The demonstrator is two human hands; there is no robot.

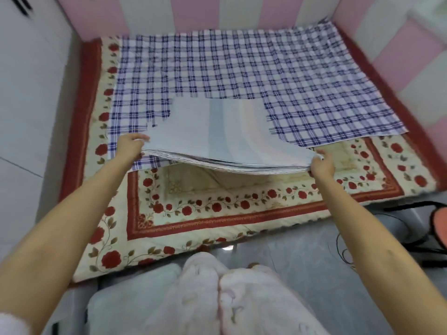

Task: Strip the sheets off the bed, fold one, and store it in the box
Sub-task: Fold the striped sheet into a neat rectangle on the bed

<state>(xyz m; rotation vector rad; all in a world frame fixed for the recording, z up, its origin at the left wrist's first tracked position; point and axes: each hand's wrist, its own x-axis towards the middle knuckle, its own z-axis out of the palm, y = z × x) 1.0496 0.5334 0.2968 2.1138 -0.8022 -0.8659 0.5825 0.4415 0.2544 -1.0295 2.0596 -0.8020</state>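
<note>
A blue-and-white checked sheet (242,66) lies spread over the far part of the bed. Its near edge is lifted and blurred, showing the pale underside (217,136). My left hand (129,146) grips the lifted edge at its left end. At the right end my right hand (323,165) grips the same edge. Under it lies a cream sheet (217,213) printed with red roses and a red border, which covers the mattress up to its near edge. No box is in view.
Pink and white padded panels (266,13) wall the bed at the head and the right side. A white wall (29,105) runs along the left. Grey floor (302,257), a black cable (346,252) and a dark-framed object (435,226) lie at the right.
</note>
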